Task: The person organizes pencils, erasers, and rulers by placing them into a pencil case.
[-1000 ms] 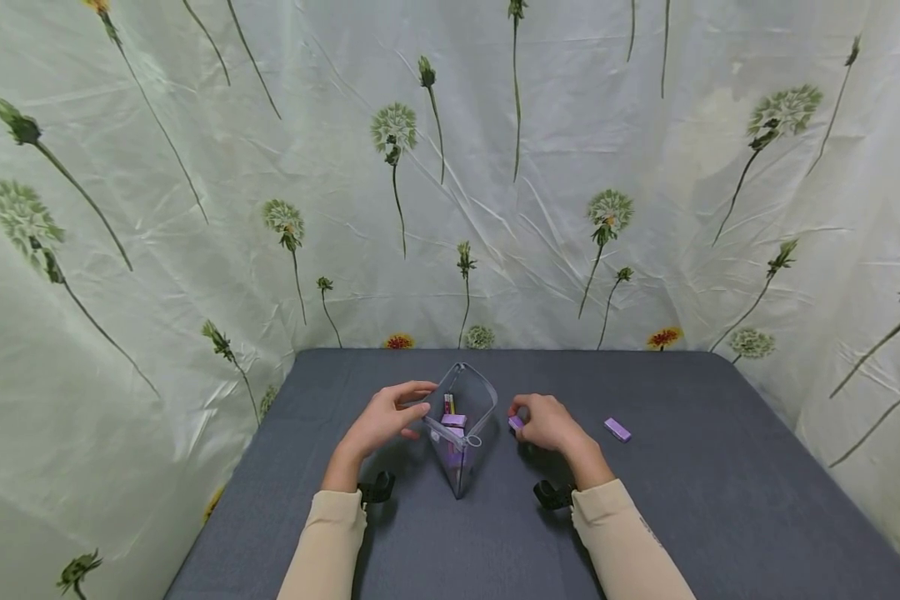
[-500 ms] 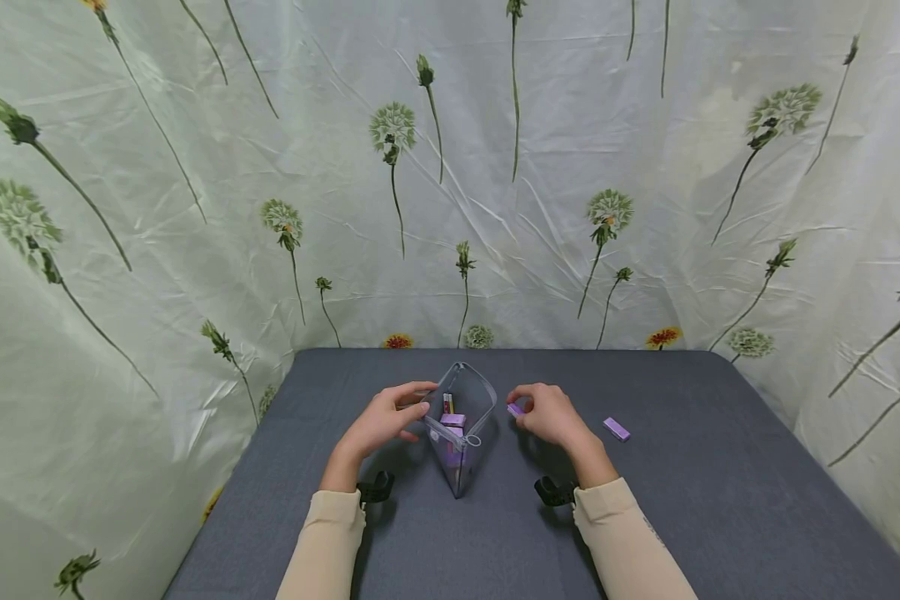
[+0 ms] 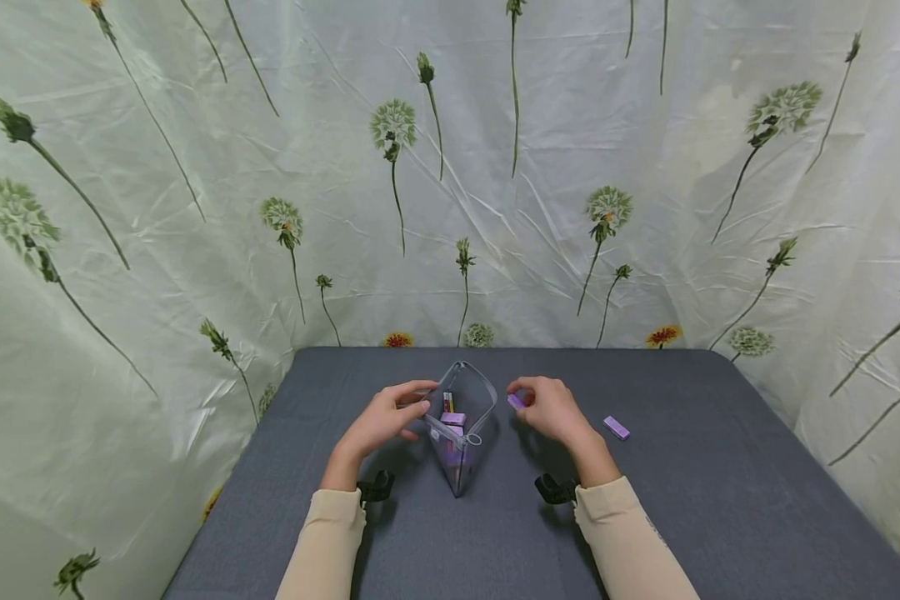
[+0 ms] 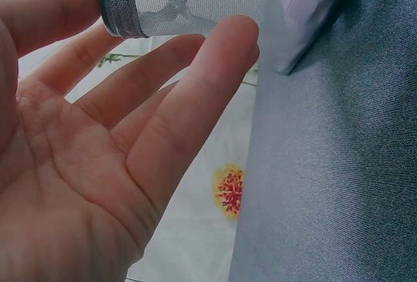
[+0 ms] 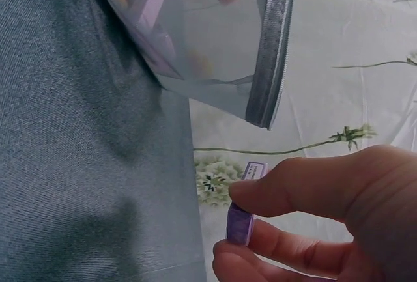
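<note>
A see-through mesh zip pouch [image 3: 450,454] stands with its mouth open in the middle of the table. Several small purple boxes [image 3: 453,419] and a thin yellow-and-red item [image 3: 447,403] show inside it. My left hand [image 3: 384,417] pinches the pouch's zipped rim between thumb and index finger; in the left wrist view its other fingers [image 4: 189,112] stretch out below the rim. To the right of the pouch, my right hand [image 3: 551,412] holds a small purple box [image 5: 241,223] with printing on one end, pinched between thumb and fingers above the table and apart from the pouch.
Another small purple box [image 3: 617,428] lies on the dark grey tabletop [image 3: 705,500], to the right of my right hand. A pale curtain with dandelion prints [image 3: 532,250] hangs behind the table's far edge.
My right hand has lifted the purple box up off the table and moved slightly away from me. The left hand and the pouch have stayed where they were.
</note>
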{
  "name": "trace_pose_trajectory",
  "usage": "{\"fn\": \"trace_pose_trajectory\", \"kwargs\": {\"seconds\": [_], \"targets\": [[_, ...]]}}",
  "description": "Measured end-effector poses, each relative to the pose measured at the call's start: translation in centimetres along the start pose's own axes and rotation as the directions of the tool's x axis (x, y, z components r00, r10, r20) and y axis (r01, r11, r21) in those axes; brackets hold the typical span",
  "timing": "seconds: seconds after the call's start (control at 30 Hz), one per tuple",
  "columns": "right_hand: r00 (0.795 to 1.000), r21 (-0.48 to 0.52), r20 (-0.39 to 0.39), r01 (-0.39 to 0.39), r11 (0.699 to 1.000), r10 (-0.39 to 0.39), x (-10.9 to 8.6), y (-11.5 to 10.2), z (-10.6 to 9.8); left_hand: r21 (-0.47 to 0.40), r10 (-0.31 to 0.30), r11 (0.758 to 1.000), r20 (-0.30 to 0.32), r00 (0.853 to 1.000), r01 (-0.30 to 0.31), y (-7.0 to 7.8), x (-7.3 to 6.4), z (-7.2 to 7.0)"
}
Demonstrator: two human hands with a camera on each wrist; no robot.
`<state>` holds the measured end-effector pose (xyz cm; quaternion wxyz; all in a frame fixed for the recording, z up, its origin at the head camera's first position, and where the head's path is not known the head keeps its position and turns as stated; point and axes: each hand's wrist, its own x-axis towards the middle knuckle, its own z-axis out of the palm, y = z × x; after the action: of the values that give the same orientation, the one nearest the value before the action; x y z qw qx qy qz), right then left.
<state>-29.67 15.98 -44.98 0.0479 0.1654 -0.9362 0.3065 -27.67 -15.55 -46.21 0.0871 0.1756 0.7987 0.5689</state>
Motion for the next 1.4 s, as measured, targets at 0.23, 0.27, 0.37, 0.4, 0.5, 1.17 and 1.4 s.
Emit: {"fn": "trace_pose_trajectory", "kwargs": {"seconds": [0.23,0.27,0.37,0.4,0.5,1.17,1.4], "targets": [[1.000,-0.017,-0.022,0.001,1.000,-0.002,-0.1,-0.7,-0.3,0.009,-0.004,1.000,-0.004,1.000,0.004,0.1,-0.1,0.1],[1.000,-0.025,-0.024,0.000,1.000,0.000,-0.1,-0.7,-0.4,0.010,-0.006,1.000,-0.005,1.000,0.006,0.1,-0.1,0.1],[0.999,-0.050,-0.035,-0.002,0.999,0.001,-0.1,-1.0,-0.4,0.011,-0.010,1.000,-0.008,1.000,0.010,0.2,0.0,0.1],[0.999,-0.054,-0.041,-0.002,0.999,0.000,-0.1,-1.0,-0.4,0.012,-0.010,1.000,-0.008,1.000,0.010,0.2,0.0,0.1],[0.998,-0.049,-0.056,-0.003,0.999,0.000,-0.1,-1.4,-0.4,0.013,-0.010,1.000,-0.010,1.000,0.010,0.1,0.0,0.1],[0.996,0.037,0.023,0.089,0.995,-0.090,-0.5,-3.6,-1.4,0.009,0.001,1.000,0.014,1.000,-0.001,-0.1,0.4,0.3],[0.979,0.017,0.107,0.174,0.985,-0.175,0.6,-5.8,-1.2,0.005,-0.017,1.000,-0.006,1.000,0.017,0.3,0.1,0.0]]}}
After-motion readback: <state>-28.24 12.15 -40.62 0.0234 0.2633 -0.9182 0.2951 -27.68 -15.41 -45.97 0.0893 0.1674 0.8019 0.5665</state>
